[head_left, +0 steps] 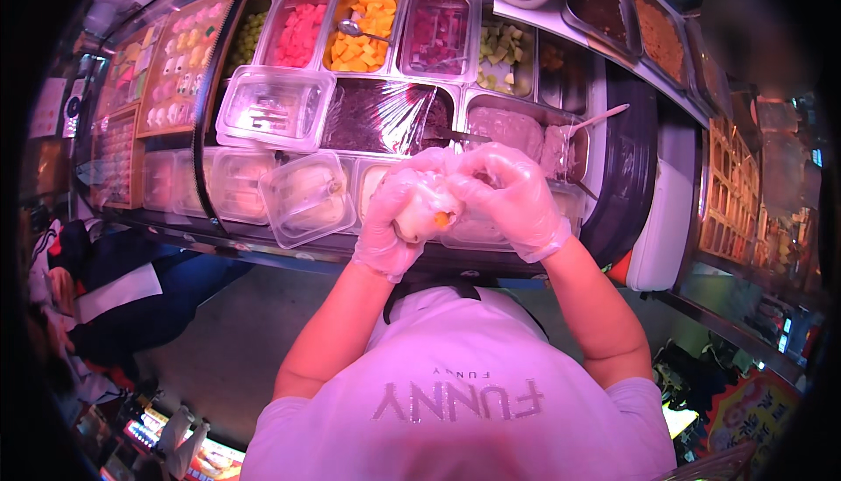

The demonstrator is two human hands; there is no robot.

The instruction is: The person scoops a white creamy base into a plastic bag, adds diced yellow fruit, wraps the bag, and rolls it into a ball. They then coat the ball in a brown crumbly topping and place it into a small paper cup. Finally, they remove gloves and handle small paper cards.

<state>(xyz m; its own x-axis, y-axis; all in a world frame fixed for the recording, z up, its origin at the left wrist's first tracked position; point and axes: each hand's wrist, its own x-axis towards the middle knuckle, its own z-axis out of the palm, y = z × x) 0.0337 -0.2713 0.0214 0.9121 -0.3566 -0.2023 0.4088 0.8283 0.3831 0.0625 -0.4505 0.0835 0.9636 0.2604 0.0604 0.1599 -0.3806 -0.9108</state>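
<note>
Left hand [388, 215] and right hand [515, 198] clasped a white wrap [417, 215] — folding it, seemingly; closing it called for gentle pressure.

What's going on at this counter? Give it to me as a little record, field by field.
Left hand: gloved, holding a soft white food piece
Right hand: gloved, fingers bent at the piece's right side; exact contact unclear
Showing on the food: a small orange bit
Far row: includes pink cubes, orange-yellow cubes with a spoon, green cubes
Nearer: dark filling under clear film
</note>
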